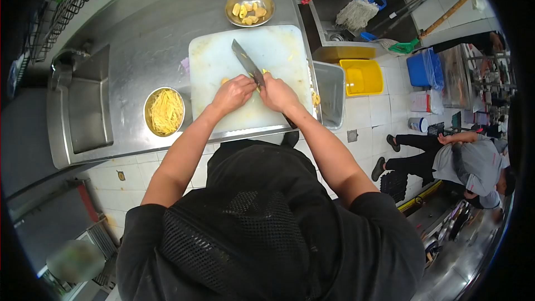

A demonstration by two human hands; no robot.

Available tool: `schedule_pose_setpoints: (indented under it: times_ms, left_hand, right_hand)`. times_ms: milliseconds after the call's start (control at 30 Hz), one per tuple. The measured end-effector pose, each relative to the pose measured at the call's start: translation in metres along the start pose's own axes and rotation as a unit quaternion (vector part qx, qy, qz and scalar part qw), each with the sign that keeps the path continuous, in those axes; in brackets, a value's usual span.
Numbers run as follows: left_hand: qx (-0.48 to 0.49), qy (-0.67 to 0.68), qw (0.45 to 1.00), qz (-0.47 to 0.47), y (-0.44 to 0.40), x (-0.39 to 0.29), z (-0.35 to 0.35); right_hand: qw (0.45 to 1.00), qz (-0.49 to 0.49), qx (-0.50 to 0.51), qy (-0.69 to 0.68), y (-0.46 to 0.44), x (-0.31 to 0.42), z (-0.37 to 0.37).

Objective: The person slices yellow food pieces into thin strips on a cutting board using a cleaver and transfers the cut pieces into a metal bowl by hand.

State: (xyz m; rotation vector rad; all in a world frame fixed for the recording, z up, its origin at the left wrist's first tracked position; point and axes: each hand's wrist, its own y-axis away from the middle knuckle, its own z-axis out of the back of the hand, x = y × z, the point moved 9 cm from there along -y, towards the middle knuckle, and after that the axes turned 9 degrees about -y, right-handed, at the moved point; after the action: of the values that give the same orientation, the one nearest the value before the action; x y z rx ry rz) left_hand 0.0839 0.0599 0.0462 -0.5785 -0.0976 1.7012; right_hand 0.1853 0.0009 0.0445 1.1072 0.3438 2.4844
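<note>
My right hand is wrapped around a kitchen knife, its dark blade slanting up and left over the white cutting board. My left hand sits beside the blade with fingers curled in and pressed together near the knife; whatever they hold is hidden. A small yellow piece, looking like ginger, lies at the left hand's knuckles. To the left, a round metal bowl is full of thin yellow strips. Beyond the board stands another metal bowl with peeled ginger chunks.
A small sink is at the counter's left, a larger one with a mop at the back right. Grey and yellow bins stand right of the counter. Yellowish scraps lie by the board's right edge. Another person stands far right.
</note>
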Motion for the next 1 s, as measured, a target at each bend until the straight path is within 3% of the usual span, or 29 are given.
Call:
schedule_pose_setpoints:
  times_ms: [367,633,733,800,833,900,1000]
  left_hand:
    - [-0.014,-0.002,0.998,0.054,0.01,-0.001,0.006]
    - [-0.016,0.006,0.999,0.047,0.012,0.001,0.003]
    - [0.003,0.021,0.996,0.09,0.013,0.009,0.001]
    - [-0.097,0.024,0.977,0.186,0.02,0.023,0.023]
    - [-0.098,0.024,0.977,0.186,0.021,0.022,0.028]
    - [-0.104,-0.126,0.96,0.226,0.026,0.026,0.048]
    - [-0.053,-0.137,0.953,0.263,0.04,0.048,0.043]
  right_hand:
    - [0.996,-0.021,0.04,0.08,0.053,0.014,0.007]
    - [0.999,0.006,-0.005,0.048,0.013,0.011,-0.003]
    - [0.999,0.002,-0.005,0.053,0.024,0.008,0.013]
    - [1.0,-0.003,-0.001,0.031,0.034,0.003,0.016]
    - [1.0,-0.008,0.004,0.008,0.039,0.0,0.016]
    - [1.0,0.006,0.02,-0.013,0.039,-0.012,0.003]
    - [0.997,0.03,0.014,-0.066,0.039,-0.031,-0.009]
